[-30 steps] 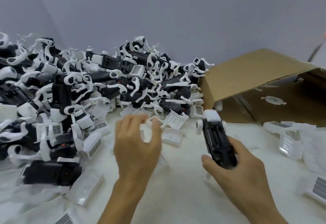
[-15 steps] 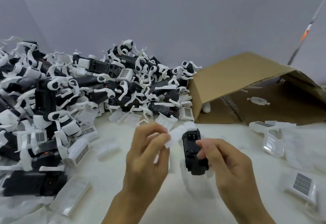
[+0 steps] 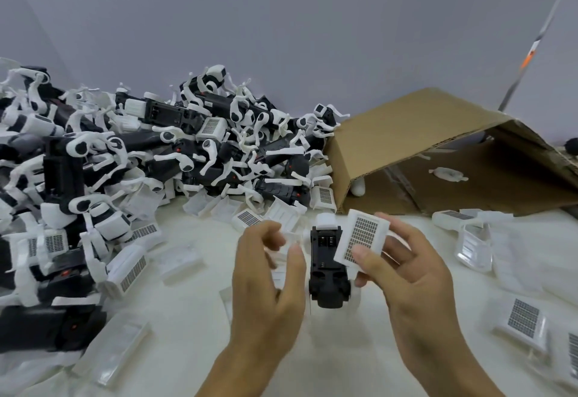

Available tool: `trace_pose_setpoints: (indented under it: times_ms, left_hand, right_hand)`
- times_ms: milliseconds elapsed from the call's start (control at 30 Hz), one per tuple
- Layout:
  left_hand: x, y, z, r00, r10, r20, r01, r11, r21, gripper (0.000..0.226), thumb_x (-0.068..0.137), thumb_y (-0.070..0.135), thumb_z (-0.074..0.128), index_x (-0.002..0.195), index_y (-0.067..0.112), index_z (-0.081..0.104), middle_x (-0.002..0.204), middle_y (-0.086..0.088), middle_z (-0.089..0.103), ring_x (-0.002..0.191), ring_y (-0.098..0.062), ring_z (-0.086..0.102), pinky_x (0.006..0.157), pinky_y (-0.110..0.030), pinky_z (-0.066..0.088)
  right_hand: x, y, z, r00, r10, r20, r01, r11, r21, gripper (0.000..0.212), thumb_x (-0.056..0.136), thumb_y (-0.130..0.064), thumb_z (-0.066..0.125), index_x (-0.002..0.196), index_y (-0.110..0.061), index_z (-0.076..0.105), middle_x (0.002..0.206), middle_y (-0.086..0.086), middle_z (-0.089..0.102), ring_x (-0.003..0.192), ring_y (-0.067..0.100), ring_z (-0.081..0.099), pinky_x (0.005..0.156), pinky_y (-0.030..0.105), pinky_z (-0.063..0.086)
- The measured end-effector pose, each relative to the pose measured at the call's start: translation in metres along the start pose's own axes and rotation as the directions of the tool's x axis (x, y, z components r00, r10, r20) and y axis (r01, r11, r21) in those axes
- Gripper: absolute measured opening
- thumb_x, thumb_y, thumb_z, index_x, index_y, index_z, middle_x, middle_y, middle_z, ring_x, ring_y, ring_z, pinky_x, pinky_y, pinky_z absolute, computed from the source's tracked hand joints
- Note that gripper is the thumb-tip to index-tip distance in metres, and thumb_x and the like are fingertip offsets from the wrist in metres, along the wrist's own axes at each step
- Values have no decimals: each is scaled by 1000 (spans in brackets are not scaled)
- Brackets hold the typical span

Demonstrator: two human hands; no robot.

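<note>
White cover, faced with a dark grid label, now sits tilted in the right hand, pinched between thumb and fingertips just right of the black drone body, above the table. Half a second ago the left hand pinched this piece at the body's top end while the right held the body. The cover has since changed hands, and the left hand hangs beside the body with fingers loosely curled, holding nothing. The right hand's lower fingers touch the body, though whether they alone carry it I cannot tell. Its underside bay looks open, so the cover is probably being turned for fitting and is not yet seated. Finished units lie heaped in the pile, left of the cardboard box.
</note>
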State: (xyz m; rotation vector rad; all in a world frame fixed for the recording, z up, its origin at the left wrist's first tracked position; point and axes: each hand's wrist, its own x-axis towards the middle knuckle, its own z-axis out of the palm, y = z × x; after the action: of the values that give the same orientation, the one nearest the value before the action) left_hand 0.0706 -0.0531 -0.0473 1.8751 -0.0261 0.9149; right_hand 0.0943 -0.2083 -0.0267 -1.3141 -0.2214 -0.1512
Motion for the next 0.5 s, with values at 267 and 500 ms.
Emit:
trace_pose_setpoints:
  times_ms: [267, 500]
  left_hand:
    - [6, 3, 2, 778, -458, 429, 346, 884, 316, 48, 79, 83, 48, 72, 43, 73, 119, 31, 43, 122, -1, 24, 103, -27, 22]
    - [8, 7, -3, 872, -360, 333, 445, 865, -232, 28, 77, 32, 78, 101, 19, 74, 109, 6, 71, 103, -18, 63, 81, -21, 46]
  right_hand:
    - [8, 8, -6, 992, 124, -24, -125, 992, -28, 40, 86, 2, 71, 108, -32, 71, 95, -6, 76, 93, 14, 73, 68, 24, 60]
    - [8, 9, -6, 990, 143, -13, -144, 983, -114, 34, 84, -18, 77, 107, -43, 74, 98, -7, 71, 75, 6, 63, 66, 25, 55]
